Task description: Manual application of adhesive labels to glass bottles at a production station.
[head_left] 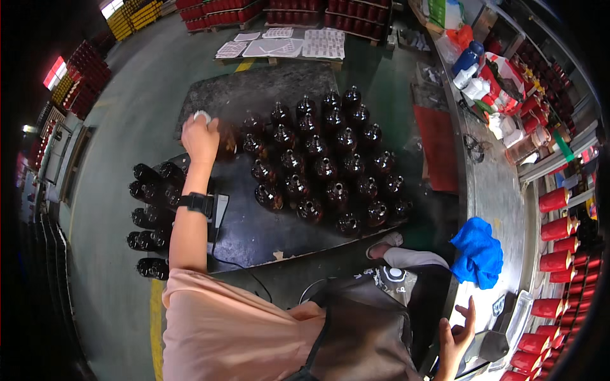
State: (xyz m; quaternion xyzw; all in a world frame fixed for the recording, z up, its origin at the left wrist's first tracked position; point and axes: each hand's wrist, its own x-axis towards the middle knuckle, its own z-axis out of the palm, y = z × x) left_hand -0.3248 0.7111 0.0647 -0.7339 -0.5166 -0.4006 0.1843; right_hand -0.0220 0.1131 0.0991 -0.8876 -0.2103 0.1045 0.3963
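My left arm, with a black watch on the wrist, reaches out over the far left part of the dark table (254, 235). The fingers of my left hand (201, 138) are closed around a small white thing (202, 116), perhaps a cloth or cap; its kind does not show. Right beside that hand stands a blurred brown glass bottle (227, 143), partly hidden by it. Several rows of dark amber glass bottles (316, 145) with narrow open necks fill the table's middle and right. Low on the right, my right hand (459, 336) is open with fingers apart, near the metal workbench (492, 209).
A blue cloth (478, 253) lies on the workbench, with a dark blue flask (468, 57) farther back. More dark bottles (152, 219) stand left of the table. Red jars (554, 228) line the right side. Printed sheets (324, 44) lie on a pallet beyond.
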